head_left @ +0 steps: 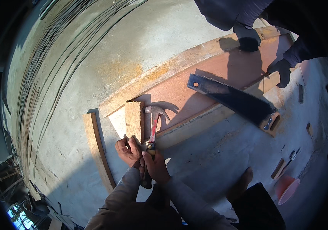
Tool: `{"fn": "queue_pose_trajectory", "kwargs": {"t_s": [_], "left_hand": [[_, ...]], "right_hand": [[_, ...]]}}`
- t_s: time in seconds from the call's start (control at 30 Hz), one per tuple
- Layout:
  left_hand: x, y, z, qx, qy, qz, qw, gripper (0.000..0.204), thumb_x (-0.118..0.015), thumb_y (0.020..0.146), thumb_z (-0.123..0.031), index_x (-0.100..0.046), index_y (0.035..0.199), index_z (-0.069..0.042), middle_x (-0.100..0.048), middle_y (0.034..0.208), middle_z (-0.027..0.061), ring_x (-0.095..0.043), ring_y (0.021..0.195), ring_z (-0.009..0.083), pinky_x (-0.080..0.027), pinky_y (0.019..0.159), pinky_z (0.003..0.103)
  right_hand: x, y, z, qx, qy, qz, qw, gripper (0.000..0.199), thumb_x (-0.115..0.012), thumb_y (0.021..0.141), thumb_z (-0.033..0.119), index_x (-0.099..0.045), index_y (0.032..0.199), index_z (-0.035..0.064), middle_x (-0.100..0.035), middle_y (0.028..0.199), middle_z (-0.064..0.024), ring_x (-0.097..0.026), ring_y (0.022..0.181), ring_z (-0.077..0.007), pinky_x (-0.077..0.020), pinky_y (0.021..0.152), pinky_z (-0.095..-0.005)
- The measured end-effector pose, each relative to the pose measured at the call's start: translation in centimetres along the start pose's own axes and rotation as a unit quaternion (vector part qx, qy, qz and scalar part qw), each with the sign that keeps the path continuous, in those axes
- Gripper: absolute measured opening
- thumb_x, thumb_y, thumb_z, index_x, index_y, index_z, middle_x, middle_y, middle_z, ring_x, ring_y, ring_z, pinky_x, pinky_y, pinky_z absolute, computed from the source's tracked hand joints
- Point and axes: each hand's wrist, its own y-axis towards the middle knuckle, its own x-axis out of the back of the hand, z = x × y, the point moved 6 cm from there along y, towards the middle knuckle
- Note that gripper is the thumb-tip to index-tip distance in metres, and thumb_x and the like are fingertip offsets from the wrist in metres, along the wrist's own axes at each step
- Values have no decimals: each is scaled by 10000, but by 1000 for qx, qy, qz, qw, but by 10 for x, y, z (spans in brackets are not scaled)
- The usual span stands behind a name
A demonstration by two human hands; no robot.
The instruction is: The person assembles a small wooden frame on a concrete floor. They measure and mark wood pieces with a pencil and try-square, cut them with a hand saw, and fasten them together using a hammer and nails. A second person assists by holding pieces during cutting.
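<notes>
My right hand (pixel 156 168) is wrapped round the black and yellow grip of a claw hammer (pixel 154 124). The hammer's metal head lies over a reddish-brown panel (pixel 171 90), just beside a short wooden block (pixel 134 119). At the block's near end, my left hand (pixel 128 151) is closed, its fingers pinched together close to the wood. Whatever is between those fingers is too small to make out. The block spans the panel's near-left end, between two long wooden boards, the far board (pixel 187 57) and the near board (pixel 194 124).
A handsaw (pixel 233 99) lies across the panel and near board. Another person's gloved hands (pixel 248 37) rest on the boards' far right ends. A loose wooden strip (pixel 98 149) lies left of my arms. Long metal rods (pixel 52 50) and a pink container (pixel 286 189) are on the concrete.
</notes>
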Motion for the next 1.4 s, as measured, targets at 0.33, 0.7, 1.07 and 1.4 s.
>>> {"fn": "queue_pose_trajectory", "kwargs": {"t_s": [0.33,0.7,1.07,1.4], "left_hand": [[4,-1,3,-25,12,-21,999,198,-640,900,-182,-599,881,11,-548,835,173,-525,772,339,-436,708,433],[6,0,5,0,-9,-19,1000,189,-655,885,-140,-575,819,17,-555,803,162,-538,750,321,-429,666,417],[9,0,-1,-17,13,-30,999,177,-646,904,-118,-577,820,23,-583,809,151,-545,718,270,-461,678,382],[6,3,8,19,-36,-19,999,165,-666,871,-121,-562,820,-4,-537,783,144,-516,741,322,-433,673,420]], "right_hand": [[8,-16,21,184,180,-188,948,199,-536,1035,241,-453,991,66,-528,728,-51,-522,491,-136,-460,448,-323],[27,-19,41,224,221,-238,919,204,-538,1031,247,-459,980,67,-518,704,-45,-533,497,-125,-472,443,-309],[22,-32,45,294,250,-307,870,192,-514,1037,262,-454,993,85,-522,720,-41,-528,498,-131,-470,458,-321],[18,-15,25,121,99,-178,972,226,-509,1046,307,-473,1005,88,-515,707,-43,-520,484,-149,-480,458,-330]]}}
